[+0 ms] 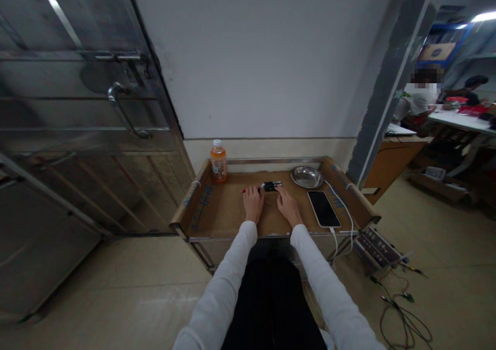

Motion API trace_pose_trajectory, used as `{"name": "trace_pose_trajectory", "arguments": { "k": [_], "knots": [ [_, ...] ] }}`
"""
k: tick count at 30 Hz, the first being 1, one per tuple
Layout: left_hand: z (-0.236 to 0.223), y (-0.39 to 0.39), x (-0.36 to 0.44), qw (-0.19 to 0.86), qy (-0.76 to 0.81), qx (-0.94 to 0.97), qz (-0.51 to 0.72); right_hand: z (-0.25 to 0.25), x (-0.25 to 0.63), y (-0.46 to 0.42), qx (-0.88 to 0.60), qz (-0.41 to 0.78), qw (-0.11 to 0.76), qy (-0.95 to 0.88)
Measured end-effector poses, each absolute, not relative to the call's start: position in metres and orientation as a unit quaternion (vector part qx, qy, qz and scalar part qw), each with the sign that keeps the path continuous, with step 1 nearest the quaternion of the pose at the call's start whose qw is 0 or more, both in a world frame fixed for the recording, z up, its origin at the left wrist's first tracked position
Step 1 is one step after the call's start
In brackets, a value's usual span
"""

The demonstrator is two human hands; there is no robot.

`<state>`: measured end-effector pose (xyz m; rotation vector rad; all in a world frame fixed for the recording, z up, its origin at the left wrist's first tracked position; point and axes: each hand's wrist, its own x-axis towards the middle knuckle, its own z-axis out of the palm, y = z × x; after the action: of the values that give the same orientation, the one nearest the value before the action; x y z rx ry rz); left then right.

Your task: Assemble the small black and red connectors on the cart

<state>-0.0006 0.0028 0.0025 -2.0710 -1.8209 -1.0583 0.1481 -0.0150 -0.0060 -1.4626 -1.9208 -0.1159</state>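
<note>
My left hand (253,203) lies palm down on the cardboard-lined top of a small cart, its fingers stretched forward. A small red thing (244,191) shows at the edge of its fingertips, too small to name. Just to its right, my right hand (287,206) reaches forward with fingers extended, its fingertips at a small cluster of black, slim pieces with light ends (272,185). What kind of pieces these are cannot be made out. They lie on the cardboard (225,213) between and slightly beyond both hands. Neither hand visibly grips anything.
An orange drink bottle (218,162) stands at the back left. On the right are a shiny metal dish (306,177) and a phone (324,209) with a white cable (351,221). Cardboard sides edge the cart. Electrical gear (375,249) sits on the floor; people work far right.
</note>
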Motion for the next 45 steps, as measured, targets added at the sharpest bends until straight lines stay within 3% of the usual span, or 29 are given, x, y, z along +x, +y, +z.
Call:
{"name": "trace_pose_trajectory", "arguments": {
  "k": [10,21,30,37,41,45],
  "knots": [
    [-0.002,0.002,0.000,0.088,-0.663,-0.665,-0.332,-0.010,0.150,-0.014,-0.643,-0.076,0.282,-0.708],
    [0.000,-0.003,-0.001,0.089,-0.655,-0.677,-0.323,-0.014,0.150,-0.013,-0.659,-0.076,0.271,-0.697],
    [0.006,-0.009,-0.001,0.108,-0.678,-0.688,-0.235,-0.010,0.150,-0.014,-0.668,-0.059,0.252,-0.698],
    [0.007,-0.017,-0.011,0.001,-0.612,-0.720,-0.329,-0.013,0.148,-0.012,-0.672,-0.066,0.259,-0.690],
    [0.004,-0.027,-0.019,-0.073,-0.481,-0.811,-0.324,-0.012,0.147,-0.012,-0.674,-0.075,0.258,-0.688],
    [-0.003,-0.029,-0.019,-0.079,-0.480,-0.817,-0.310,-0.011,0.147,-0.013,-0.669,-0.088,0.261,-0.690]
  ]
}}
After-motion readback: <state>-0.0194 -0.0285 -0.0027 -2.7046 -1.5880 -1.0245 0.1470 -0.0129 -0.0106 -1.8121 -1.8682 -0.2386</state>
